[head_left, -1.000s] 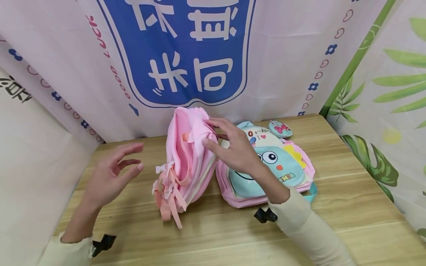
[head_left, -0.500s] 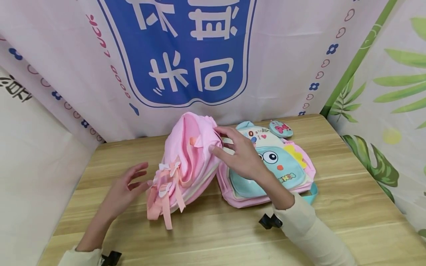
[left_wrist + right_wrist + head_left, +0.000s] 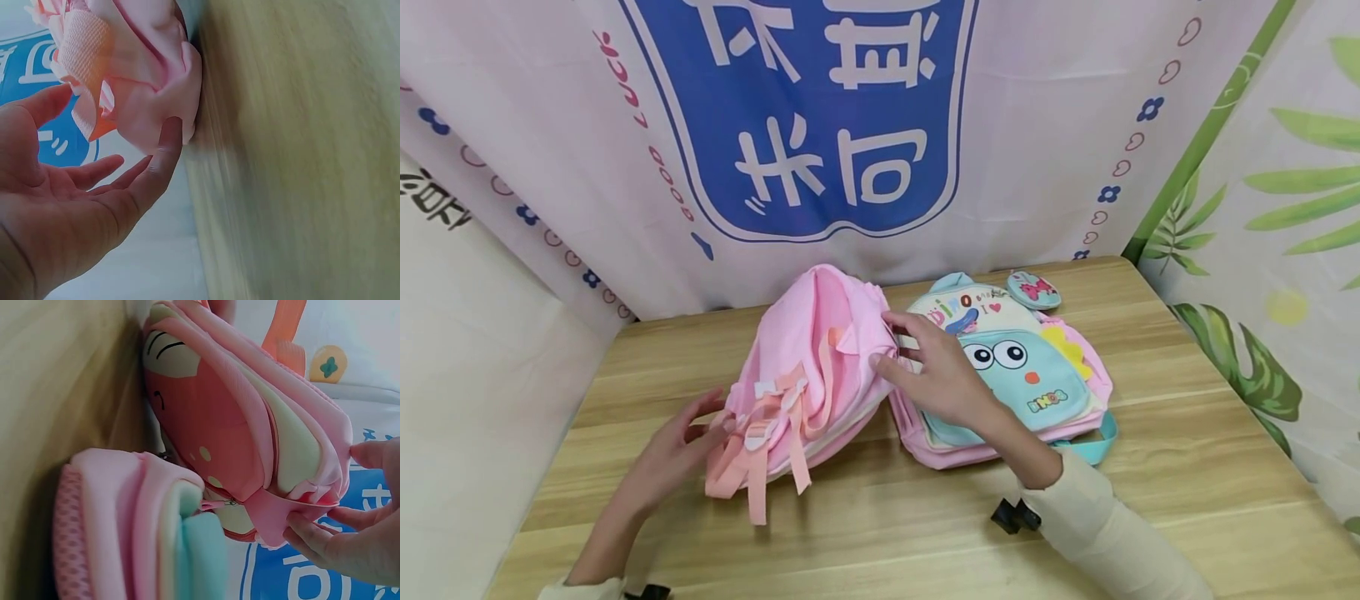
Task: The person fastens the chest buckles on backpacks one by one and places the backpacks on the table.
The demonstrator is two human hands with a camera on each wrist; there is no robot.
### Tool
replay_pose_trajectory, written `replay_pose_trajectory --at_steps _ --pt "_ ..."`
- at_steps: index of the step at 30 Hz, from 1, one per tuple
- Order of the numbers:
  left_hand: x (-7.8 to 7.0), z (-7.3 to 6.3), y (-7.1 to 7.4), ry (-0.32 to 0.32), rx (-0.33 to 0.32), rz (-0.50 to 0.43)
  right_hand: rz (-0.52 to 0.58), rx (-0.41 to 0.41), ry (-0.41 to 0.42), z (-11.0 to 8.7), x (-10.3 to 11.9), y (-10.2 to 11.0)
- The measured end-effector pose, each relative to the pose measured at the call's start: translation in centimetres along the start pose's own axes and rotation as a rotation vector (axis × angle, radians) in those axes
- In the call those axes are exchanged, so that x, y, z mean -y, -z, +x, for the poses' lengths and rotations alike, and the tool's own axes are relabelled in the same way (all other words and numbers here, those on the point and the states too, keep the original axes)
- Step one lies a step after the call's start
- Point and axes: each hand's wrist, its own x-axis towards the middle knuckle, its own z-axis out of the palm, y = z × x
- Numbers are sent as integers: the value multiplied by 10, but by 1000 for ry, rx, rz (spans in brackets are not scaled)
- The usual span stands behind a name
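Observation:
A pink backpack [image 3: 820, 358] stands tilted to the left on the table, its back panel and peach straps [image 3: 767, 425] towards the left. My right hand [image 3: 943, 371] pinches its right edge between thumb and fingers; the right wrist view shows the fingers on a pink flap [image 3: 275, 515] there. At the lower left corner of the backpack is my left hand [image 3: 677, 450], fingers spread and loosely bent. In the left wrist view one fingertip [image 3: 172, 131] lies right at the pink fabric, and the thumb is beside a strap [image 3: 84, 56].
A second backpack [image 3: 1000, 358], turquoise and pink with a dinosaur face, lies just right of the pink one. A small round pouch [image 3: 1033, 290] sits at its top right. Behind the wooden table [image 3: 917, 533] hangs a printed cloth [image 3: 1022, 150].
The pink backpack has tipped down to the left, its straps swinging lower left. My left hand has come right to its lower corner. My right hand has kept its hold, moving slightly down.

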Motion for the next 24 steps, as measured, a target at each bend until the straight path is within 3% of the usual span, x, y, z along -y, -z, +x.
replay_pose_trajectory --at_steps 7,16,24 --pt "12 -1 5 32 -25 3 -53 34 -46 -8 -5 -9" --pt "26 -4 17 47 -76 35 -97 72 10 -13 -14 -21" --pt "37 -2 27 75 -66 36 -127 94 38 -15 -20 -35"
